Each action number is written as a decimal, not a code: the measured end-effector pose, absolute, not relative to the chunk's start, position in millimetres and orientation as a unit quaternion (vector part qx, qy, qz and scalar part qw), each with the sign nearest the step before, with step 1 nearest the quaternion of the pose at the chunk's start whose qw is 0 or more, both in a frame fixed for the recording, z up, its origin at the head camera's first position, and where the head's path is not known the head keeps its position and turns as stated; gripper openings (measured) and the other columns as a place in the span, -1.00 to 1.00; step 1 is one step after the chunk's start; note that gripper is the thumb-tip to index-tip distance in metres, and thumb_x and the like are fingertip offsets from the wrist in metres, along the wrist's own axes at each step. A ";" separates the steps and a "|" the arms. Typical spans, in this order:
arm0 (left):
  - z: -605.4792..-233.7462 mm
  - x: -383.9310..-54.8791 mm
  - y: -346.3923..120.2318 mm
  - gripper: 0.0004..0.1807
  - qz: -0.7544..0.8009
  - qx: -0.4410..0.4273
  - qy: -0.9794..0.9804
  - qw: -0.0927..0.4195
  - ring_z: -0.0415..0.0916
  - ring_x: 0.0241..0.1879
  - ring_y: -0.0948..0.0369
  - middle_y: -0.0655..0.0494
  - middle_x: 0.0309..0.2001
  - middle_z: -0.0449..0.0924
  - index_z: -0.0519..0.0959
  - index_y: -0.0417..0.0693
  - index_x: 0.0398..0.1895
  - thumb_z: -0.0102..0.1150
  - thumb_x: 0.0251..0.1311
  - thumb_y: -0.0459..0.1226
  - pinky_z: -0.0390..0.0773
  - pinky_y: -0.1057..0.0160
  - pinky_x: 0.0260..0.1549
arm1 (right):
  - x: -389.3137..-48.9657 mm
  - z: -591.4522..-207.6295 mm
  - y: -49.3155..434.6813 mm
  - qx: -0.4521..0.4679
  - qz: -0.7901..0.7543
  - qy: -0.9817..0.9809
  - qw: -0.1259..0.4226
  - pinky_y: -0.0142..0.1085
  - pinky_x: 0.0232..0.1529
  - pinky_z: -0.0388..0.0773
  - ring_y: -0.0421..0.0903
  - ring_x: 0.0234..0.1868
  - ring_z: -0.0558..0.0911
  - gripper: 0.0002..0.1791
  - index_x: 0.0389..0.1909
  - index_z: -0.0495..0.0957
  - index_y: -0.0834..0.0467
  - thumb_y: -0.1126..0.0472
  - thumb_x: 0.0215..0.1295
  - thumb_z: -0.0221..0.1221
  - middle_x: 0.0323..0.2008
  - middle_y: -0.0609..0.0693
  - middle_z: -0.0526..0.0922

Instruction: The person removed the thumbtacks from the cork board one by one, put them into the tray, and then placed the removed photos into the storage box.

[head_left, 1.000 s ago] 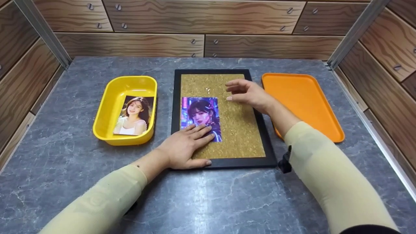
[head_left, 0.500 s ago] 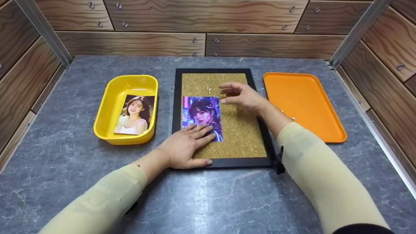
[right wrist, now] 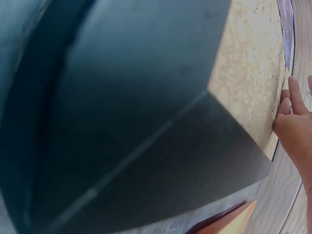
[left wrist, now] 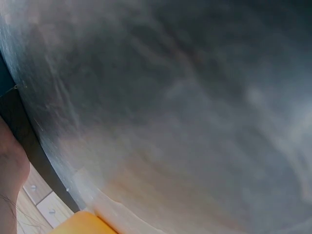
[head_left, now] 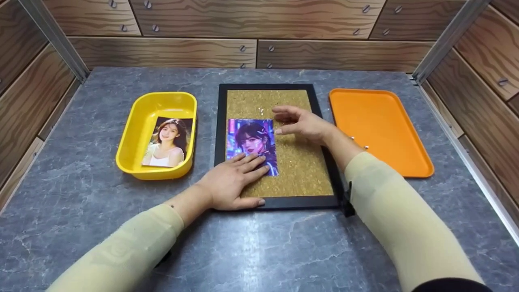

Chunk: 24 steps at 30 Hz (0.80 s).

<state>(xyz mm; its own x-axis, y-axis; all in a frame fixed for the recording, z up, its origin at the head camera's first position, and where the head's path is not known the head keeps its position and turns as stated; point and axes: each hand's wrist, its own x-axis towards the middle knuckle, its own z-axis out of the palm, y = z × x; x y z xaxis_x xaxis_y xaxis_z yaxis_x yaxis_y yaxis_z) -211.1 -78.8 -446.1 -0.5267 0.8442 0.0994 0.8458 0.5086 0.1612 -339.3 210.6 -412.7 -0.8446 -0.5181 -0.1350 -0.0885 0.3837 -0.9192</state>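
My left hand (head_left: 231,182) lies flat with spread fingers on the lower part of a purple-blue portrait print (head_left: 251,136), its thumb on the frame's near edge. The print rests on the left side of a black-framed cork board (head_left: 302,170). My right hand (head_left: 306,125) hovers beside the print's upper right corner, fingers bent, thumb apart from them, with nothing visible between. Beyond the print, small shiny bits (head_left: 260,110) sit on the cork. In the right wrist view, that hand (right wrist: 295,124) shows at the right edge, past the black frame (right wrist: 161,161).
Left of the board stands a yellow bin (head_left: 138,121) with a photo (head_left: 166,142) of a person in a white top. On the right lies an orange tray (head_left: 381,121), with small silvery pieces (head_left: 366,147) next to my right forearm. Wood-patterned walls (head_left: 194,18) enclose the grey table (head_left: 259,247).
My right hand has moved left and slightly nearer, toward the print's upper right corner. The shift of my arm has uncovered small silvery pieces on the orange tray. My left hand stays put.
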 end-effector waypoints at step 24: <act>-446.6 -210.7 -79.4 -0.02 -0.089 -0.486 -0.869 0.009 -0.02 0.66 -0.05 -0.11 0.66 0.11 0.20 -0.03 0.69 -0.15 0.47 0.41 -0.03 -0.05 0.63 | -334.5 -416.3 208.3 -0.201 -0.503 0.811 0.220 -0.06 0.62 0.12 0.07 0.57 0.29 -0.14 0.62 0.26 0.19 0.25 0.37 0.42 0.57 0.13 0.33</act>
<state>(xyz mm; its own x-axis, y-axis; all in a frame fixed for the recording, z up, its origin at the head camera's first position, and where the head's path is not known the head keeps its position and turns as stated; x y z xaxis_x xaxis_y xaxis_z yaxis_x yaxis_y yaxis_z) -210.7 -79.4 -446.6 -0.5267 0.8439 0.1021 0.8471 0.5110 0.1458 -334.5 208.3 -416.3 -0.8224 -0.5474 -0.1548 -0.1042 0.4124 -0.9050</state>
